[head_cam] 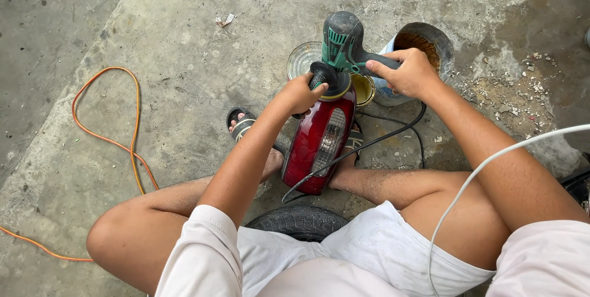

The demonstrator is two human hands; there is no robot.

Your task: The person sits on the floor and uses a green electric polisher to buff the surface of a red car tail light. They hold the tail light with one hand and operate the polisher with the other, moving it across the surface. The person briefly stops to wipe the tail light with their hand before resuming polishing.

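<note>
Concrete floor point(184, 57), person seated on a tyre point(299, 221). Left hand point(302, 93) wrapped tight on the polisher's front knob; right hand point(410, 72) closed round its rear handle. Polisher point(340, 51) sits pad-down on the far end of a red tail light point(321, 138), braced between the feet. Looks like mid-polish. Tins just beyond, orange cord point(126, 131) at left.
</note>
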